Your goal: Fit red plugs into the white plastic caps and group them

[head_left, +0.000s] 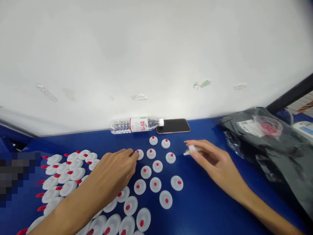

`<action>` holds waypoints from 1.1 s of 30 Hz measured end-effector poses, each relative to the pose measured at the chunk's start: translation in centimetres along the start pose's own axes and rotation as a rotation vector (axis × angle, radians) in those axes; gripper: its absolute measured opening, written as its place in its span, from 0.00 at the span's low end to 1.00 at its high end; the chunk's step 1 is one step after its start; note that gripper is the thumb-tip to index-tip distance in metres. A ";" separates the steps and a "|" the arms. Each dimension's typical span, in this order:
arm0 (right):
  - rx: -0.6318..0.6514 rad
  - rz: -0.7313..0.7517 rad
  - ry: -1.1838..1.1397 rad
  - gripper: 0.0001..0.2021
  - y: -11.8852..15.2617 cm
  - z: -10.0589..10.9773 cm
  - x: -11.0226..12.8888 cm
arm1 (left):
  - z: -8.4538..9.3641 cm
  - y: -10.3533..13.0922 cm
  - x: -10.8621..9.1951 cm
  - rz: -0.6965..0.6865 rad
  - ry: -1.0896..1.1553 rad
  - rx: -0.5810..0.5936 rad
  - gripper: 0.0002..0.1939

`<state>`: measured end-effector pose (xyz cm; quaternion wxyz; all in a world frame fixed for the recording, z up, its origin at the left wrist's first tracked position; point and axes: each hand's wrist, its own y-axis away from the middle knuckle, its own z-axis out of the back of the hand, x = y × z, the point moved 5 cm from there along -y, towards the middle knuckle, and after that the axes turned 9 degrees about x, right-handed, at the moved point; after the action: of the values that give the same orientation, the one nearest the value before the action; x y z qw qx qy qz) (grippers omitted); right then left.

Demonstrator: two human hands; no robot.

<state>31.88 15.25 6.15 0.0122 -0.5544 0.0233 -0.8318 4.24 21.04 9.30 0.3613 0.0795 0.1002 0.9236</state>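
Two hands amid white caps (157,166) — bottle (135,125), phone (173,126) beyond.

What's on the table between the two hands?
Head view: white discs with red centres lie between the left hand and right hand, on the blue table.

A blue table (207,202) runs up to a white wall. On it lie many white round caps with red centres (156,184), spread upright in the middle, and a denser batch of them lying at the left (63,173). At the far edge a clear water bottle (135,125) lies on its side, its cap touching a dark phone (173,126). A grey plastic bag (274,143) sits at the right
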 end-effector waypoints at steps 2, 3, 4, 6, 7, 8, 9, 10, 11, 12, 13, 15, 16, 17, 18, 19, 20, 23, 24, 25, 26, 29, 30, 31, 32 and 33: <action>0.009 -0.016 -0.024 0.14 0.0 -0.1 0.2 | 0.8 0.4 -0.4 -0.038 0.039 -0.059 0.13; 0.023 -0.021 -0.048 0.13 0.0 -0.2 0.3 | 1.4 0.7 -0.6 -0.067 0.091 -0.107 0.14; 0.045 -0.024 -0.091 0.12 0.0 -0.4 0.5 | 2.1 1.0 -0.9 -0.104 0.173 -0.168 0.14; 0.109 -0.030 -0.222 0.12 0.3 -1.1 0.9 | 3.5 1.8 -1.6 -0.178 0.404 -0.306 0.13; 0.139 -0.034 -0.295 0.13 0.6 -1.5 1.1 | 4.2 2.1 -1.8 -0.202 0.527 -0.369 0.12; 0.166 -0.036 -0.354 0.14 0.8 -1.9 1.4 | 4.6 2.4 -2.0 -0.210 0.634 -0.416 0.11; 0.188 -0.031 -0.393 0.15 1.2 -2.3 1.6 | 5.0 2.5 -2.3 -0.201 0.712 -0.444 0.09; 0.205 -0.020 -0.415 0.15 1.5 -2.7 1.9 | 5.1 2.7 -2.5 -0.188 0.776 -0.457 0.08; 0.221 -0.004 -0.426 0.15 1.8 -3.1 2.2 | 5.2 2.7 -2.8 -0.178 0.832 -0.461 0.08; 0.238 0.013 -0.431 0.16 2.1 -3.5 2.5 | 5.1 2.8 -3.1 -0.184 0.885 -0.456 0.09; 0.255 0.029 -0.432 0.16 2.4 -3.8 2.8 | 4.9 2.8 -3.4 -0.202 0.935 -0.445 0.11; 0.281 0.045 -0.439 0.17 2.9 -4.4 3.1 | 4.6 2.8 -4.1 -0.269 1.010 -0.425 0.14; 0.292 0.047 -0.443 0.17 3.0 -4.7 3.2 | 4.4 2.8 -4.4 -0.306 1.026 -0.425 0.15; 0.301 0.046 -0.447 0.17 3.1 -4.8 3.2 | 4.3 2.9 -4.6 -0.335 1.027 -0.435 0.17; 0.306 0.043 -0.452 0.17 3.2 -5.0 3.2 | 4.2 2.9 -4.8 -0.355 1.020 -0.447 0.17; 0.307 0.043 -0.457 0.17 3.2 -5.0 3.2 | 4.2 3.0 -4.9 -0.372 1.007 -0.454 0.18; 0.303 0.042 -0.460 0.16 3.3 -5.0 3.1 | 4.1 3.0 -5.0 -0.383 0.996 -0.458 0.18; 0.283 0.044 -0.470 0.15 3.4 -5.0 2.9 | 4.0 3.0 -5.1 -0.381 0.977 -0.443 0.16; 0.278 0.046 -0.475 0.16 3.4 -5.0 2.9 | 3.9 3.0 -5.1 -0.377 0.979 -0.442 0.15; 0.274 0.049 -0.479 0.16 3.4 -5.0 2.8 | 3.8 3.0 -5.1 -0.371 0.984 -0.446 0.15; 0.270 0.052 -0.484 0.16 3.4 -5.1 2.8 | 3.7 3.0 -5.1 -0.365 0.990 -0.450 0.15; 0.254 0.076 -0.471 0.18 3.4 -5.1 3.0 | 3.3 3.0 -5.4 -0.369 1.021 -0.449 0.15; 0.244 0.103 -0.441 0.19 3.4 -5.0 3.2 | 3.2 3.0 -5.5 -0.369 1.035 -0.441 0.15; 0.231 0.139 -0.388 0.19 3.5 -4.8 3.4 | 3.0 3.0 -5.7 -0.366 1.051 -0.417 0.15; 0.229 0.184 -0.318 0.19 3.6 -4.7 3.8 | 2.9 3.0 -5.8 -0.365 1.069 -0.396 0.14; 0.237 0.243 -0.246 0.20 3.8 -4.5 4.2 | 2.7 2.9 -5.9 -0.357 1.087 -0.371 0.13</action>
<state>26.05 11.39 8.12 0.1803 -0.6397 -0.0099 -0.7471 7.23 15.21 12.22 0.4158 -0.4867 0.1197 0.7589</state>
